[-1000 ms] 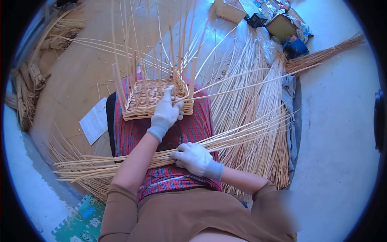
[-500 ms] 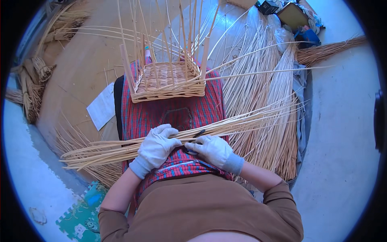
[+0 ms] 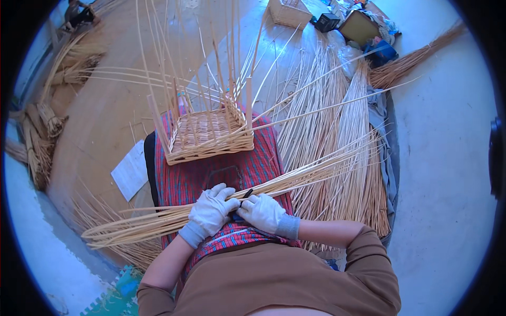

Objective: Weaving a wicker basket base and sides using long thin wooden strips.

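Note:
A bundle of pale wicker rods [image 3: 316, 167] lies across my lap on a red checked cloth [image 3: 266, 160]. My left hand [image 3: 212, 209], in a white glove, is closed over the bundle left of its middle. Close beside it, my gloved right hand [image 3: 262, 213] is closed, pinching at a narrow black strip [image 3: 247, 194] that shows at the bundle; its lower part is mostly hidden by the fingers. Beyond the hands stands a half-woven wicker basket [image 3: 211, 151], rectangular, with tall upright stakes and long loose rods reaching out to the right.
Long loose rods [image 3: 337, 195] cover the floor on my right. A brown bundle [image 3: 416, 55], a dark blue container [image 3: 380, 52] and a woven box [image 3: 290, 13] are at the far right. Tied bundles [image 3: 39, 152] lie left, near a white sheet [image 3: 130, 171].
The view has tilted and shifted, so the basket and hands appear lower and further left. My hands have drawn closer together around the black strip.

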The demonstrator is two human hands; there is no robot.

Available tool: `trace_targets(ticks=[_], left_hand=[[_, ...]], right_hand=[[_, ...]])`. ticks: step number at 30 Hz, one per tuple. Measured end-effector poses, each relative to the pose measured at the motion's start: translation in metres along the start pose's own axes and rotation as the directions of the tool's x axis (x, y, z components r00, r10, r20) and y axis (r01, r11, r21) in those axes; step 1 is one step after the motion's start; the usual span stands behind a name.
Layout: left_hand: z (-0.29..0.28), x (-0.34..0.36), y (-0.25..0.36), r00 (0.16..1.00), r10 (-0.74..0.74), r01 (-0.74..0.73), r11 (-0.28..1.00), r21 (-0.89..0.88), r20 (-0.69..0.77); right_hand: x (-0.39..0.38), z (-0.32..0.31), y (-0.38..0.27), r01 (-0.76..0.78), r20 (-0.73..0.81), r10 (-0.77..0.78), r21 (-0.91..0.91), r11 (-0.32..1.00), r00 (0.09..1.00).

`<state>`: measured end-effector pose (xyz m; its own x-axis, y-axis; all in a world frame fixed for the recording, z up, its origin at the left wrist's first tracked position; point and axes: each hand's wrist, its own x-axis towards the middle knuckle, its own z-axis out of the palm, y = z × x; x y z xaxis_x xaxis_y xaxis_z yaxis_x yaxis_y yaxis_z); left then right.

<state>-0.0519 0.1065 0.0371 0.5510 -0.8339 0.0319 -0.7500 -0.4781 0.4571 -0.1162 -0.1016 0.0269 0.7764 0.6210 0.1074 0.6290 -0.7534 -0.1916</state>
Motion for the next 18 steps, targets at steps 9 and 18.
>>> trace_targets(ticks=[9, 18], left_hand=[[0.008, 0.001, 0.0, 0.974, 0.002, -0.024, 0.995, -0.095, -0.228], [-0.025, 0.037, 0.016, 0.906, -0.203, -0.104, 0.744, -0.66, -0.371]], right_hand=[[-0.007, 0.009, 0.013, 0.011, -0.168, 0.006, 0.097, 0.995, 0.986], [0.012, -0.035, 0.036, -0.297, 0.138, 0.668, 0.946, 0.129, 0.731]])
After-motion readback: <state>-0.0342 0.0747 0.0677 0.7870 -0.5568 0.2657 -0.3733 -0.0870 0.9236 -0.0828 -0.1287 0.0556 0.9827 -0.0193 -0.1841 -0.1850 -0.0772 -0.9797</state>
